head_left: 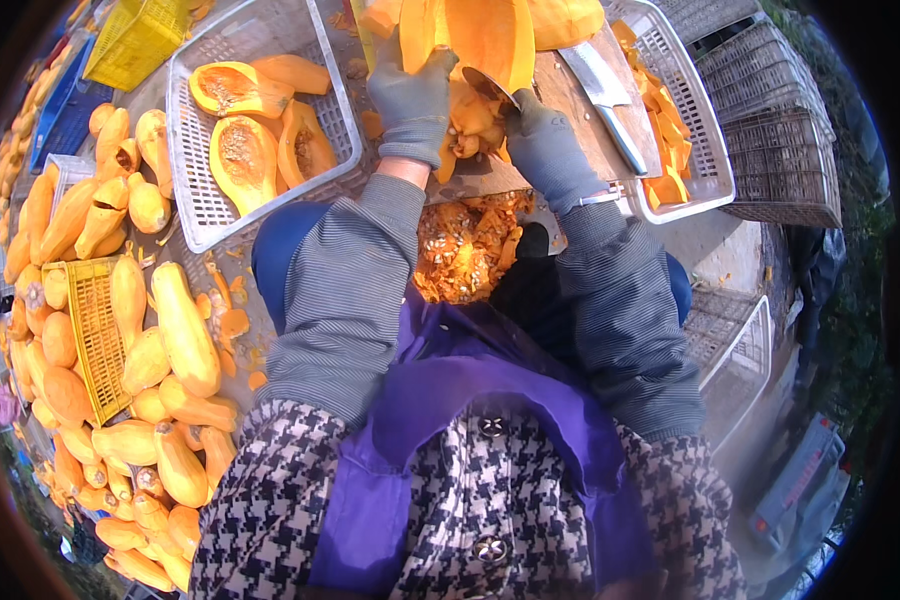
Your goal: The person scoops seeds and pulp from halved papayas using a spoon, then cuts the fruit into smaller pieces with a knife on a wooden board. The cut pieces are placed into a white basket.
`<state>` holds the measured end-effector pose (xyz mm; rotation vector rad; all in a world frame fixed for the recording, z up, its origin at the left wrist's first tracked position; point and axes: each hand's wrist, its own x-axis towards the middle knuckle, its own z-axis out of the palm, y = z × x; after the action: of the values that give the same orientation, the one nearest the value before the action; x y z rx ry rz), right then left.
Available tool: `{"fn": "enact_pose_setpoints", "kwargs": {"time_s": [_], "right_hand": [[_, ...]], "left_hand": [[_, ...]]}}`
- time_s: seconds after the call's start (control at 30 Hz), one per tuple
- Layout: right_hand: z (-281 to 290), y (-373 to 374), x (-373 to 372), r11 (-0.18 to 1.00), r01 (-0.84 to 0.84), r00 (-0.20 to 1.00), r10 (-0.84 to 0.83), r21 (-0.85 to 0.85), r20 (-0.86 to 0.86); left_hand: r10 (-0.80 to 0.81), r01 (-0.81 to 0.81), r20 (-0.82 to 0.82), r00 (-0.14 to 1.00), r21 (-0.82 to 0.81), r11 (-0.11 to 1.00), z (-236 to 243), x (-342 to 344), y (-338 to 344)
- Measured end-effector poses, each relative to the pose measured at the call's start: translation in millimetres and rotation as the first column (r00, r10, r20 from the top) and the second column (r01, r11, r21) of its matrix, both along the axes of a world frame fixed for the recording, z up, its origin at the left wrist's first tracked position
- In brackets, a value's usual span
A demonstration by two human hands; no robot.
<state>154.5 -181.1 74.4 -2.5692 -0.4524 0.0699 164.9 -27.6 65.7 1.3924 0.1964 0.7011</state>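
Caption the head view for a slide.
Gloved left hand steadies a halved squash while the right hand scoops seeds with a spoon.

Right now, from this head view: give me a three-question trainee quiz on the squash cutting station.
1. True or false: the cleaver lies on the cutting board, in neither hand.
2. What does the right hand hold against the squash half? A) a metal scoop B) a brush C) a hose
3. Fill in: seeds and pulp are heaped just ___ the board's near edge.

Key
1. True.
2. A: the metal scoop; the left hand steadies the squash.
3. Below.
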Motion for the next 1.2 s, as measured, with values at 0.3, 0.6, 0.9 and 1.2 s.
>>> {"fn": "enact_pose_setpoints", "kwargs": {"time_s": [0.3, 0.6, 0.9, 1.2], "right_hand": [[25, -29, 2, 0.981, -0.162, 0.958, 0.129, -0.109, -0.257], [24, -10, -43, 0.952, -0.115, 0.969, 0.044, -0.285, -0.244], [-40, -1, -82, 0.951, -0.08, 0.989, 0.037, -0.299, -0.146], [-8, 15, -62, 0.998, 0.059, 0.998, -0.059, -0.005, 0.017]], "left_hand": [[-0.129, 0.096, 0.088, 0.988, 0.314, 0.945, -9, -2, 0], [-0.056, 0.016, 0.11, 0.992, 0.336, 0.942, -5, -44, -2], [0.049, -0.074, 0.102, 0.994, 0.26, 0.963, 11, -45, 14], [0.085, -0.11, 0.114, 0.99, 0.231, 0.967, 19, -47, 28]]}}
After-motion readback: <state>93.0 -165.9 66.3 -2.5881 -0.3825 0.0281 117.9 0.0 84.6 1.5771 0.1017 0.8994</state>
